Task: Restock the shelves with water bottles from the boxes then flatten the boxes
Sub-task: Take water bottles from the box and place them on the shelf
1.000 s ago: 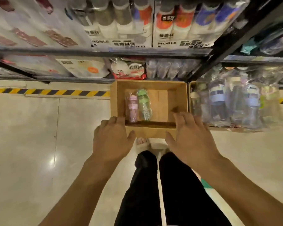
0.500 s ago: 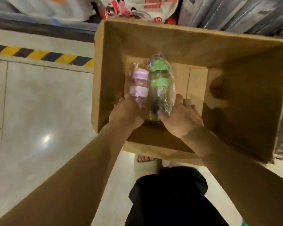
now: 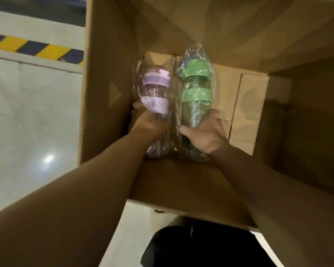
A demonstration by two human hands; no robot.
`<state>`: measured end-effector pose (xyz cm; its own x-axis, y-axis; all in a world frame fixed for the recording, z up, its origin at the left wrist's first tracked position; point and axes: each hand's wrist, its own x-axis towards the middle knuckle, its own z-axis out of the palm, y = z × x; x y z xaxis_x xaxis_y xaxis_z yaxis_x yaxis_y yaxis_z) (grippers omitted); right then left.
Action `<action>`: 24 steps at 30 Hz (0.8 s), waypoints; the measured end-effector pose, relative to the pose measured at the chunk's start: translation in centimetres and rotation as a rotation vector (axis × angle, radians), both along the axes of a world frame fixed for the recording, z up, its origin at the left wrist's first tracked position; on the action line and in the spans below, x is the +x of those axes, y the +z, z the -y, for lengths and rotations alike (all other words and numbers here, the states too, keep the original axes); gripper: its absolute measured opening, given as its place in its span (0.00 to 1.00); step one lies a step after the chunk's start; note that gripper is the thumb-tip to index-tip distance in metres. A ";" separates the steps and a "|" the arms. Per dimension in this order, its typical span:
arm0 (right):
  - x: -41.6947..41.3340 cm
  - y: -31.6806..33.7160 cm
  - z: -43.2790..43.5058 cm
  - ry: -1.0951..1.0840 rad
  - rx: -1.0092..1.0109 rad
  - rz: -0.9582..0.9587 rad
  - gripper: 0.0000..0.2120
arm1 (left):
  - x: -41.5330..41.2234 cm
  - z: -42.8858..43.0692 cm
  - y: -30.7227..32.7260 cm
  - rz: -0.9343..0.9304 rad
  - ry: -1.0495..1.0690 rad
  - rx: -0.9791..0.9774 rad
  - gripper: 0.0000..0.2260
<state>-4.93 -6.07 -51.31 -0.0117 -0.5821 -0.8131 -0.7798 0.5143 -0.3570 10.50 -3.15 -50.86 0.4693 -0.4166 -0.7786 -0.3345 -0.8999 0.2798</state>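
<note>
An open brown cardboard box fills the view, its inner walls bare. On its bottom lie two plastic-wrapped water bottles side by side and touching, caps toward 12 o'clock. The green bottle, translucent with a green cap and band, is the longer one. At its 9 o'clock lies the purple bottle, clear with a lilac cap and band. The right hand curls round the green bottle's lower half, the cap at the hand's 12 o'clock. The left hand grips the purple bottle below its band.
</note>
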 end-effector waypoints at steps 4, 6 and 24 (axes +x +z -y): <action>-2.5 4.5 -1.1 -0.064 0.067 -0.030 0.54 | 0.0 -0.6 4.4 -0.046 0.063 -0.105 0.41; -4.4 8.3 -1.8 -0.156 0.069 -0.009 0.48 | -0.5 -1.5 8.3 -0.057 0.053 -0.143 0.38; -14.2 68.4 -6.7 -0.319 -0.397 0.305 0.29 | -3.0 -7.8 66.9 -0.196 0.047 -0.551 0.39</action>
